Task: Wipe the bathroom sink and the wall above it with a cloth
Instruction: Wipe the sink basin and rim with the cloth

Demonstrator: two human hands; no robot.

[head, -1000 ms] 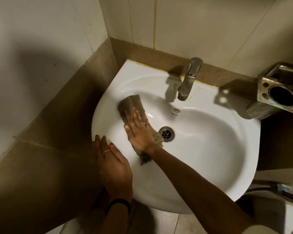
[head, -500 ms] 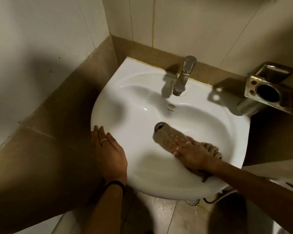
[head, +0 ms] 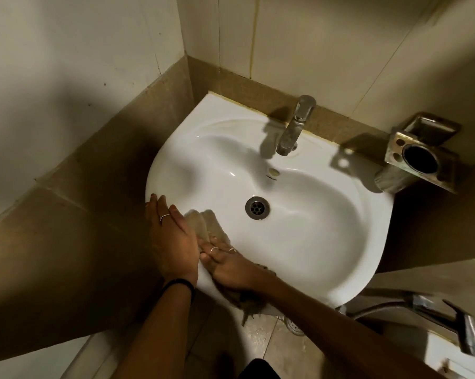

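A white corner sink (head: pixel 326 242) hangs below pale wall tiles (head: pixel 326 45) with a brown tile band. My right hand (head: pixel 228 265) presses a grey-brown cloth (head: pixel 203 228) flat against the sink's near-left inner wall; part of the cloth trails over the front rim. My left hand (head: pixel 170 236) rests palm-down on the left rim, fingers spread, touching the right hand's fingertips and covering part of the cloth. The drain (head: pixel 257 207) is uncovered.
A chrome tap (head: pixel 295 127) stands at the back of the sink. A metal toothbrush holder (head: pixel 419 157) is fixed to the wall on the right. A second tap or spray handle (head: pixel 449 324) sticks out at lower right. Tiled floor lies below.
My right hand has swept the cloth from the basin's right side, past the drain, to the near-left wall beside my left hand. The left hand has stayed on the rim.
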